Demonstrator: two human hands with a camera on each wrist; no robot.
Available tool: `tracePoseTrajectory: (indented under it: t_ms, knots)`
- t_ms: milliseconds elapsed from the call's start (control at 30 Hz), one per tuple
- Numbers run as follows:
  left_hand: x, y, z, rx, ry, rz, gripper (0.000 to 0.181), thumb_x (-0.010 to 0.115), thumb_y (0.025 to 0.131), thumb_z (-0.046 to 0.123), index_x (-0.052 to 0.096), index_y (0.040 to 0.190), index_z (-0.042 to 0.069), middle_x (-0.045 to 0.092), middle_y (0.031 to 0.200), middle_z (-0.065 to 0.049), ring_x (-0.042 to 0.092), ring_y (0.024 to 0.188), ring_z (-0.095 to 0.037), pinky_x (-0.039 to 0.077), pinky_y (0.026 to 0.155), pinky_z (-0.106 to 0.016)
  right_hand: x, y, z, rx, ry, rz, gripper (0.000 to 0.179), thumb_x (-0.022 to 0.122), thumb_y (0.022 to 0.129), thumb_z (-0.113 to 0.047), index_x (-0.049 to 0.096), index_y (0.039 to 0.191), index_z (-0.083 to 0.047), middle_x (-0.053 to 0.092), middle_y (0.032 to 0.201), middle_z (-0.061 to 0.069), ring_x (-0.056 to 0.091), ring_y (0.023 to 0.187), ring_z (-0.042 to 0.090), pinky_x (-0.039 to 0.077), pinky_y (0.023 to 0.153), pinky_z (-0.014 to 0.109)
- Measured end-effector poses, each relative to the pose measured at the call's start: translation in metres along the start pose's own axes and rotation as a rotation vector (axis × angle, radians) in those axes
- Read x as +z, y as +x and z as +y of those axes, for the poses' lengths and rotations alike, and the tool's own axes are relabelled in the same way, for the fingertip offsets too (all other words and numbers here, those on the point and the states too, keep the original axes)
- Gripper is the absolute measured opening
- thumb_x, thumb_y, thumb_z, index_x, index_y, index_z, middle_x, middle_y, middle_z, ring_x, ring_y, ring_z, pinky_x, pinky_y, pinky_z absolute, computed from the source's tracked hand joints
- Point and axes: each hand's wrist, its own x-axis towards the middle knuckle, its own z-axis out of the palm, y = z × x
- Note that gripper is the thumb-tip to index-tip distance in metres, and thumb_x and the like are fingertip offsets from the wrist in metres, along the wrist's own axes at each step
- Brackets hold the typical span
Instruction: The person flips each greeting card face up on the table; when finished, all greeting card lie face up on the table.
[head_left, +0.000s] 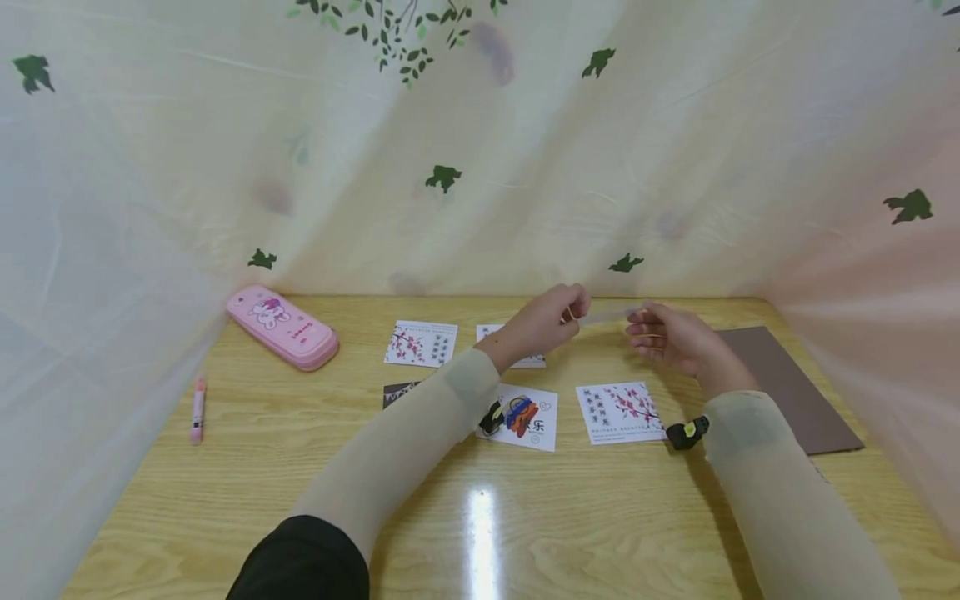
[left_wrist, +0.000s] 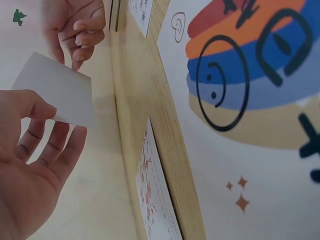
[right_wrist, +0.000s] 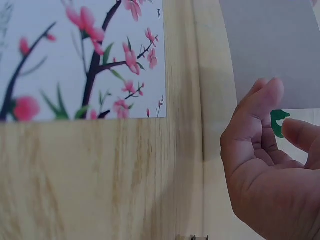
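Note:
A pale, blank-looking card (left_wrist: 60, 92) is held up above the back of the table, between the two hands. My left hand (head_left: 542, 321) pinches one edge of it, thumb on the near face and fingers behind in the left wrist view. At the opposite edge, my right hand (head_left: 678, 337) holds the card by its fingertips, the other fingers bent. Below lie a burger-picture card (head_left: 542, 408) and a blossom card (head_left: 618, 412). A second blossom card (head_left: 423, 343) lies at the back, and another card (head_left: 534, 362) is partly hidden by my left hand.
A pink pencil case (head_left: 281, 327) lies at the back left, with a pink pen (head_left: 197, 410) in front of it. A dark-edged card (head_left: 397, 392) is mostly covered by the left forearm. The brown flat board (head_left: 787, 387) lies at the right. A fabric curtain (head_left: 480, 225) stands behind the table.

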Motion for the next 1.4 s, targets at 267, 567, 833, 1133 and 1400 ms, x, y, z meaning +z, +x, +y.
tracePoseTrajectory:
  t_ms: [267,567,833,1133,1400]
  knots:
    - [0.0033,-0.0024,-0.0023,0.030,0.090,-0.043,0.016,0.061,0.099,-0.003,0.059,0.110,0.009,0.060,0.109,-0.005,0.058,0.106,-0.014,0.053,0.094,-0.019,-0.0040,0.0037,0.0064,0.029,0.031,0.008,0.040,0.052,0.111,-0.048,0.066,0.115,-0.011,0.074,0.093,-0.005,0.070,0.082,0.008,0.061,0.074,0.019]
    - [0.0035,-0.0021,-0.0032,0.041,0.181,-0.069,0.016,0.061,0.102,0.000,0.058,0.109,0.014,0.059,0.111,0.000,0.058,0.109,-0.012,0.052,0.097,-0.018,-0.0033,0.0025,0.0080,0.031,0.045,0.014,0.021,0.059,0.110,-0.036,0.065,0.108,-0.017,0.075,0.091,-0.004,0.068,0.077,0.006,0.058,0.068,0.016]
    - [0.0055,-0.0014,-0.0062,0.018,0.227,-0.086,0.015,0.063,0.104,0.004,0.060,0.114,0.016,0.061,0.114,0.003,0.059,0.112,-0.010,0.052,0.102,-0.018,-0.0036,0.0008,0.0085,0.021,0.095,0.002,0.024,0.059,0.111,-0.026,0.073,0.094,-0.016,0.076,0.087,-0.003,0.068,0.070,0.005,0.056,0.061,0.014]
    - [0.0042,-0.0018,-0.0053,0.029,0.259,-0.077,0.019,0.066,0.103,0.007,0.063,0.121,0.013,0.063,0.122,0.001,0.060,0.120,-0.012,0.051,0.110,-0.022,-0.0041,-0.0005,0.0076,-0.031,0.104,-0.014,0.022,0.062,0.110,-0.022,0.077,0.095,-0.016,0.079,0.088,-0.004,0.073,0.077,0.006,0.060,0.068,0.016]
    - [0.0044,-0.0060,-0.0085,0.053,0.289,-0.013,0.025,0.069,0.101,0.010,0.066,0.126,0.015,0.064,0.128,0.002,0.056,0.126,-0.015,0.047,0.115,-0.028,-0.0051,-0.0024,0.0066,-0.043,0.108,0.003,0.019,0.061,0.110,-0.023,0.077,0.100,-0.018,0.078,0.093,-0.004,0.074,0.079,0.004,0.058,0.067,0.014]
